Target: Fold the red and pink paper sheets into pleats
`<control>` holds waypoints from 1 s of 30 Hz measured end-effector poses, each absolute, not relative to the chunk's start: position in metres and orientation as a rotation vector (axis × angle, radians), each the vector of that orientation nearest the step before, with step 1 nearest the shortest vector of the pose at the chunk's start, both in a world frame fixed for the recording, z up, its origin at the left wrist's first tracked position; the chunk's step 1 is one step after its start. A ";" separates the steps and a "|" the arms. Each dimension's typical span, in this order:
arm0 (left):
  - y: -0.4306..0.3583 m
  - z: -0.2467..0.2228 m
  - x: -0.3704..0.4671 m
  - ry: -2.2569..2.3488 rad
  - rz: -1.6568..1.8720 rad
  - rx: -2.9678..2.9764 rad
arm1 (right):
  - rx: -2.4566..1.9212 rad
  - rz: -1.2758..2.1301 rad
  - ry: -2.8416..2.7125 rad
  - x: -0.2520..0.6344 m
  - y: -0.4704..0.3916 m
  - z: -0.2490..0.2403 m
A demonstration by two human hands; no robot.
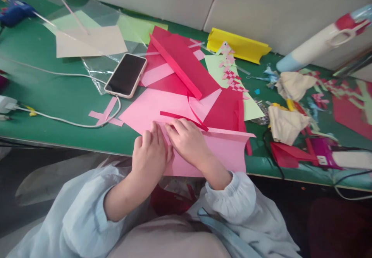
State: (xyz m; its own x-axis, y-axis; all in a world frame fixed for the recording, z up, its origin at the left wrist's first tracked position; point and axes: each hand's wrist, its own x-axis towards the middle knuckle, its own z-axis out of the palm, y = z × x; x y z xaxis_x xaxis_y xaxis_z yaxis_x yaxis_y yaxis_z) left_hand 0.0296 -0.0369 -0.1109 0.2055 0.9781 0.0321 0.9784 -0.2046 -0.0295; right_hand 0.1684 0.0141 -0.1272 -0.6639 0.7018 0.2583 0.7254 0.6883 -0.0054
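Observation:
A pink paper sheet (223, 151) lies at the table's front edge, with a narrow fold raised along its far side. My left hand (149, 149) is closed on the left end of that fold, fingers bunched together. Close beside it on the right, my right hand (187, 140) pinches the same folded edge. Just beyond my fingers lie thin red paper strips (181, 117), one curled. Under them is another pink sheet (154, 103), and a folded red sheet (180, 64) rests farther back.
A phone (126, 75) with a white cable lies at the left. Crossed pink strips (107, 114) are nearer. Folded yellow paper (238, 45), a bottle (322, 41), cloth pouches (287, 124) and woven paper pieces (231, 76) are at the right.

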 end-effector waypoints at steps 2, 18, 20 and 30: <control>-0.037 -0.110 0.030 -1.952 0.009 -2.402 | -1.181 -0.144 -2.641 0.169 0.009 -0.127; -0.037 -0.116 0.027 -1.804 0.004 -2.386 | -1.241 -0.054 -2.643 0.173 0.004 -0.128; -0.036 -0.115 0.026 -1.804 0.007 -2.421 | -1.275 -0.047 -2.637 0.173 0.006 -0.128; -0.031 -0.107 0.019 -1.748 -0.004 -2.539 | -1.368 -0.071 -2.621 0.172 0.013 -0.128</control>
State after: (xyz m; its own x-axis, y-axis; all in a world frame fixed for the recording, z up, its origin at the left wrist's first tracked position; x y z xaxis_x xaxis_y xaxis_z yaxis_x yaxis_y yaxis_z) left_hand 0.0193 -0.0311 -0.1071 0.3574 0.9332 0.0358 0.9334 -0.3557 -0.0473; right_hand 0.1717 0.0134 -0.1282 -0.5588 0.8086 0.1842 0.8174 0.5745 -0.0424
